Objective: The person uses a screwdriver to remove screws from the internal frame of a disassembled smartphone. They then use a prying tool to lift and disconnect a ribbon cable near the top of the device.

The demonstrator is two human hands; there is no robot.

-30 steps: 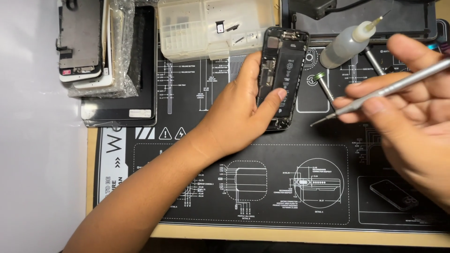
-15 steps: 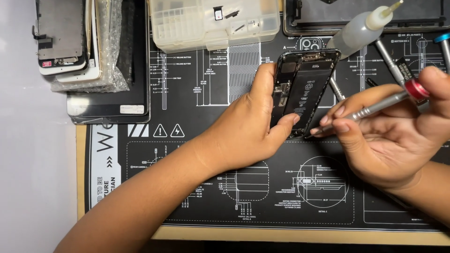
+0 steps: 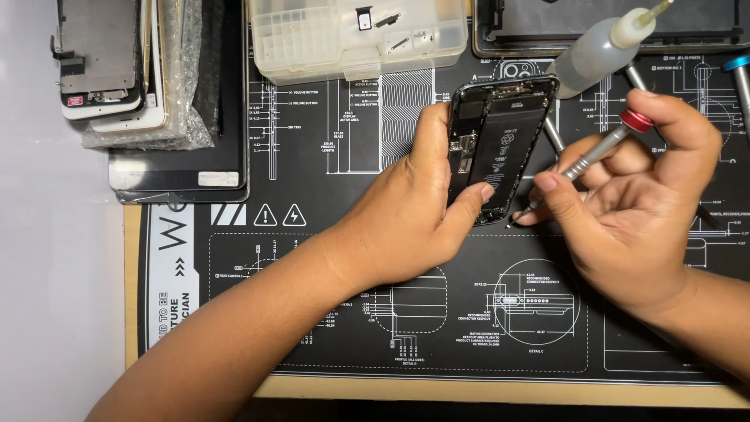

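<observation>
Meanwhile left hand [image 3: 414, 211] grips the opened phone [image 3: 496, 148] upright; right hand [image 3: 633, 203] pinches a screwdriver [image 3: 582, 164] at its lower edge.

The opened phone [image 3: 500, 148] shows a glossy black rim and a matt black battery face with small bare metal parts beside it. The screwdriver [image 3: 582, 164] has a smooth, brushed metal shaft with a shiny red cap. The work mat [image 3: 312, 258] looks like matt black rubber printed with white lines, and it lies on a pale, smooth wooden tabletop [image 3: 469, 389]. Near the mat's far edge, the parts box [image 3: 344, 43] is cloudy, see-through plastic. The squeeze bottle [image 3: 598, 55] is soft, milky plastic. At the far left corner, crinkled clear bubble wrap [image 3: 183, 109] covers glossy screens [image 3: 101, 62].
</observation>
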